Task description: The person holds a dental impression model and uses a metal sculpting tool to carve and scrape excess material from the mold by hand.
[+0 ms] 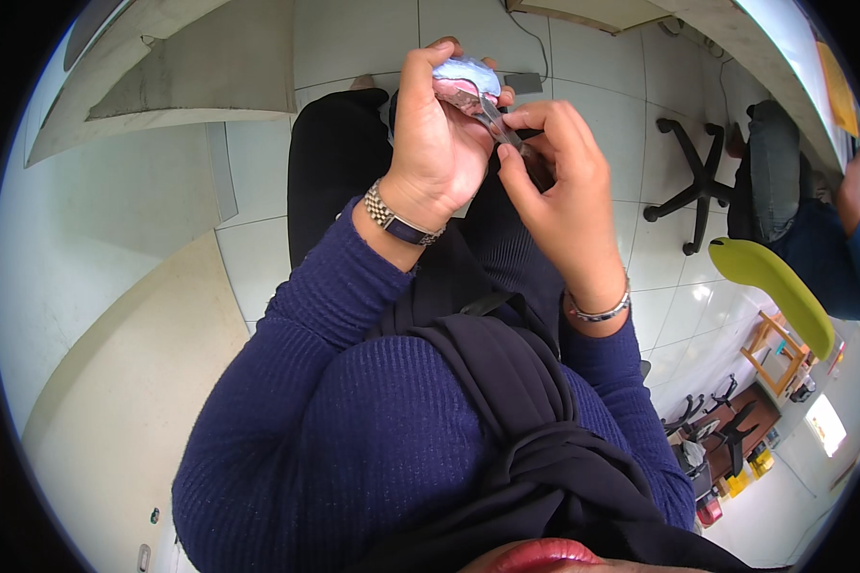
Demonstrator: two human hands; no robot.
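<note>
**A:** ok so where's this cam actually sitting?

**B:** On the wearer's head, left one of a side-by-side fisheye pair, looking steeply down over the navy ribbed sweater (382, 430).

**A:** how close tho?

**B:** Sweater's right up near the lens. Left hand (430, 158) and right hand (571, 181) are farther out, toward the top, tiled floor (597, 67) beyond. Super wide, edges bow near the rim.

An office or workroom, apparently: castored swivel-chair base (704, 185) at two o'clock, lime-green chair backrest (776, 294) at three, tiled floor (597, 62).
</note>
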